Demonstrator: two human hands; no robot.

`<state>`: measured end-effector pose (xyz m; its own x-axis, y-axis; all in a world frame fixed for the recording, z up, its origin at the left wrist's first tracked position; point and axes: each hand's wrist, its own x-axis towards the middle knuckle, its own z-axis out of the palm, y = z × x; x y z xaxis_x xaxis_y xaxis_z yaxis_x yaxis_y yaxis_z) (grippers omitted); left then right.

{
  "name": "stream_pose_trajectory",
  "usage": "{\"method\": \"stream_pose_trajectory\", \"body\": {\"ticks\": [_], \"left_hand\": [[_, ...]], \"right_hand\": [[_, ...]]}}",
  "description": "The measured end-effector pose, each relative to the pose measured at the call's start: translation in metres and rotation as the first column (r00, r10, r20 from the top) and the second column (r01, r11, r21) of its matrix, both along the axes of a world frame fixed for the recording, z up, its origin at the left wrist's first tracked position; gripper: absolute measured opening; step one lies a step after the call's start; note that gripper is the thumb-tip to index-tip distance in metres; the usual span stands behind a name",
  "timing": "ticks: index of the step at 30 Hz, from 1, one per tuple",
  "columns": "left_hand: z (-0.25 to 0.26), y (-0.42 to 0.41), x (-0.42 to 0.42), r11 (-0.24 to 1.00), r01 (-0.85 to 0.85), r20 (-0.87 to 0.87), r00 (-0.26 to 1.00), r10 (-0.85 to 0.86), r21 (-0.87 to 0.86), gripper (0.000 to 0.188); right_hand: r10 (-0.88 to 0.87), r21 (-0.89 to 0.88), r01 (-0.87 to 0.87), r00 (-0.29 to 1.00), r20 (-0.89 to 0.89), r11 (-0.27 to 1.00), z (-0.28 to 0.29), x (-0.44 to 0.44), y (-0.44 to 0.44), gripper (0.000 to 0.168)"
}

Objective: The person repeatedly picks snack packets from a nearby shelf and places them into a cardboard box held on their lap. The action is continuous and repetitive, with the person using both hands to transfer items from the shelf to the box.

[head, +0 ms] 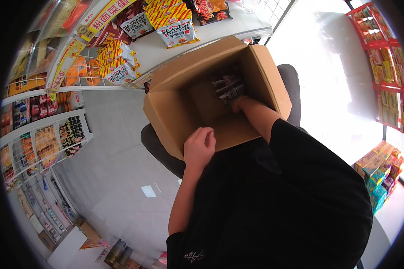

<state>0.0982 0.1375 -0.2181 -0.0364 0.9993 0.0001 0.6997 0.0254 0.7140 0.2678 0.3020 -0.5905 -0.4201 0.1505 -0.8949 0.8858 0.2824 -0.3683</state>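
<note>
An open cardboard box (202, 67) rests on my lap, its flaps spread. My right hand (236, 103) reaches deep inside, at the lower end of several dark snack packets (227, 85) in the box; its fingertips are in shadow, so a grip cannot be made out. My left hand (199, 146) is at the near left rim of the box, fingers curled and thumb near the index finger; whether it pinches the rim is not clear. Beyond the box, yellow-and-red striped noodle snack packets (175, 30) stand in a row on a white shelf (215, 35).
Dark packets (138, 25) and a black-and-orange packet (212, 10) share the shelf. Another group of striped packets (118, 64) leans at its left end. Wire-fronted shelves (47, 141) line the left. Stacked snack boxes (380, 168) stand at the right, below red hanging racks (383, 64).
</note>
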Motion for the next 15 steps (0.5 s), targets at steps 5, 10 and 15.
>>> {"method": "stream_pose_trajectory", "body": {"ticks": [5, 10, 15], "left_hand": [[0.009, 0.023, 0.007, 0.997, 0.075, 0.002, 0.997, -0.075, 0.030, 0.004], [0.009, 0.010, -0.007, 0.999, -0.031, 0.018, 0.999, 0.032, -0.045, 0.003], [0.013, 0.032, -0.011, 0.986, 0.054, 0.131, 0.991, -0.033, -0.155, 0.012]], "right_hand": [[0.129, 0.143, -0.120, 0.990, -0.052, 0.982, 0.030, 0.005, 0.022, 0.045], [0.361, 0.222, -0.341, 0.931, -0.058, 0.914, 0.243, -0.072, 0.034, 0.045], [0.190, 0.292, -0.046, 0.853, -0.486, 0.955, 0.359, -0.003, 0.005, 0.033]]}}
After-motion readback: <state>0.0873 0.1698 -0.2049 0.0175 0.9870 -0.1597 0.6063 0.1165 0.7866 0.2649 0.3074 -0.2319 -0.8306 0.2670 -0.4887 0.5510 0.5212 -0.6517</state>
